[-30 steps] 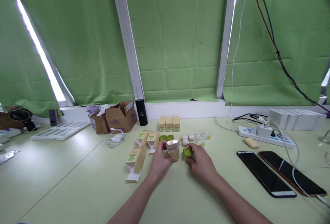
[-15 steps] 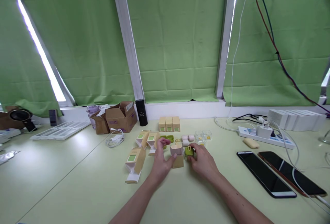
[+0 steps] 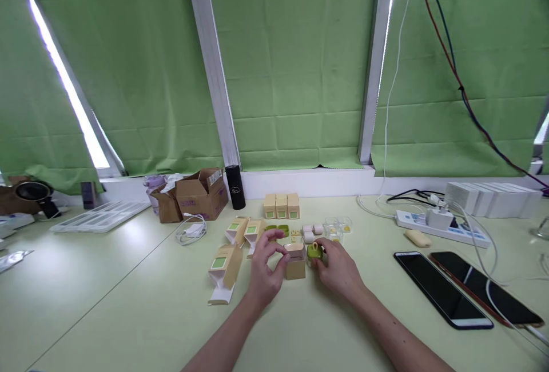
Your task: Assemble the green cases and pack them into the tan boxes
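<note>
A small open cardboard box (image 3: 295,270) stands upright at the centre, its pale inner walls showing at the top. My left hand (image 3: 268,272) is at its left side, thumb and forefinger pinched together at the upper edge. In my right hand (image 3: 341,268), just right of the box, is a small clear jar with a green lid (image 3: 314,251) and a yellow ring on top. Behind the hands lie green lids (image 3: 283,229), yellow rings (image 3: 294,233), several pale pink cylinders (image 3: 308,237) and clear cups (image 3: 344,223).
Opened small boxes (image 3: 226,264) lie to the left; three closed boxes (image 3: 281,206) stand behind. Further out are a brown carton (image 3: 202,194), a black cylinder (image 3: 235,187), a white cable (image 3: 191,229), two phones (image 3: 441,289) and a power strip (image 3: 465,235).
My left hand's thumb and forefinger have come together at the box's upper edge. The right hand with the green-lidded jar has hardly moved.
</note>
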The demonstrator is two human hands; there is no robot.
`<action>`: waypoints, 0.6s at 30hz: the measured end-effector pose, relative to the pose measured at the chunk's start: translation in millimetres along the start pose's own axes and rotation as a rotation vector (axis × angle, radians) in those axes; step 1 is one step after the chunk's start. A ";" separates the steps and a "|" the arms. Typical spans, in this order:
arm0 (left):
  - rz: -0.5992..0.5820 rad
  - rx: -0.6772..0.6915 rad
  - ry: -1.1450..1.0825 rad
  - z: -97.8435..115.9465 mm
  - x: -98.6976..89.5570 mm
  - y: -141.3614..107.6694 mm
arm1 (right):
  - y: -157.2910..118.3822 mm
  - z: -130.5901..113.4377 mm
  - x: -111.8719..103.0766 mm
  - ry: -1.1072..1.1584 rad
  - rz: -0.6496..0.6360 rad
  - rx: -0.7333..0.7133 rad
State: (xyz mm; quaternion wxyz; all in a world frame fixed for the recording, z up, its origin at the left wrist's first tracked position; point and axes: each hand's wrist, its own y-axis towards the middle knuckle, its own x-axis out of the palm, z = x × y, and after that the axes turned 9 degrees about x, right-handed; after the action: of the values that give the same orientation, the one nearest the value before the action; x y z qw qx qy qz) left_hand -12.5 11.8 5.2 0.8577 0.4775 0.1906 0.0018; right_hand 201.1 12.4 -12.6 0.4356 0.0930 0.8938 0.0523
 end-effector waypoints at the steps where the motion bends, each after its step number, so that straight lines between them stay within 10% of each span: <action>1: -0.018 -0.011 0.025 -1.7 -0.2 -0.9 | -0.2 -0.2 -0.2 -0.001 -0.001 -0.001; 18: 0.017 -0.352 -0.092 -12.2 7.1 -0.1 | 4.4 5.2 2.4 -0.002 0.028 -0.056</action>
State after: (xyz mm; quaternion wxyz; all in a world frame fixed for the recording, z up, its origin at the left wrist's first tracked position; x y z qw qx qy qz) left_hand -10.0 23.0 -2.9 0.9358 0.3211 0.1439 0.0205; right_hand 204.3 17.3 -16.8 0.4379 0.0934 0.8902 0.0836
